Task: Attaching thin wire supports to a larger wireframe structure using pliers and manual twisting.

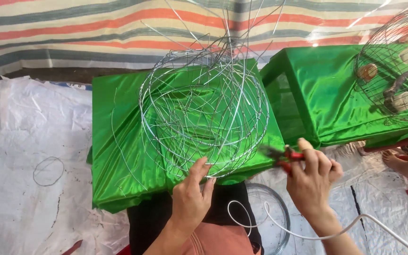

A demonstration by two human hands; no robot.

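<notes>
A wire frame (204, 111), a round open cage of thin silvery wire with loose ends standing up at the back, was seen resting on a green cloth (119, 141) spread over a low table; its near rim lay at the table's front edge, just before the person's lap. The left hand (191, 198) was raised to that near rim, the fingers (199, 171) bent and pinched lightly on the lowest hoop; the rest of the frame was left free. The right hand (311, 182) was closed round red-handled pliers (282, 157), whose dark nose was pointed at the rim's right side, touching it or just short of it; which could not be told.

The frame was judged light and springy rather than stiff; it would likely flex and wobble if taken by one strand, and the cut ends were judged sharp enough to prick; the hoops at the rim, where several wires were bound, were judged the soundest place for a hold; the crossing strands inside were thought easily bent out of shape.

A second cage (395, 71) holding pale round objects was set on a second green-covered table to the right; a loose wire ring (48, 171) lay on white sheeting at the left; a white cable (308, 233) was trailed past the right wrist.
</notes>
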